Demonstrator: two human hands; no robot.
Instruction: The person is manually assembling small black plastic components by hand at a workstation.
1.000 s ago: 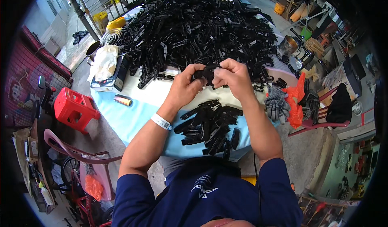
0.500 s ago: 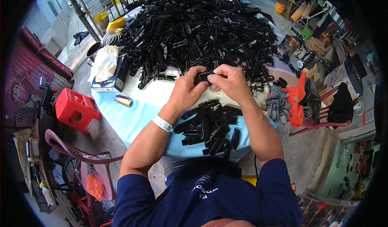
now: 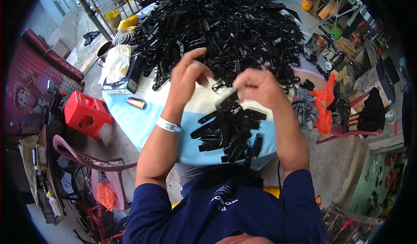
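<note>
A big heap of long black plastic parts [image 3: 217, 27] covers the far half of the table. Over its near edge, my left hand [image 3: 189, 77] is raised with fingers apart and nothing in it. My right hand [image 3: 258, 85] is at the middle of the table, fingers bent together and blurred. A black plastic part [image 3: 227, 100] shows at its thumb and fingertips, seemingly gripped there. Just below it lies a smaller pile of black parts [image 3: 226, 133], close to my body. One small loose black piece [image 3: 218, 85] rests on the pale cloth between my hands.
The table cloth [image 3: 130, 118] is pale yellow and light blue. A lighter-like cylinder [image 3: 136, 103] and a box [image 3: 126, 81] with a crumpled white bag lie at left. Grey gloves [image 3: 304, 105] and an orange plastic bag [image 3: 323, 109] are at right. A red stool [image 3: 87, 113] stands beside the table.
My hands have parted. The left lifted away to the left, open; the right moved slightly right and nearer, with the black part now over the small pile.
</note>
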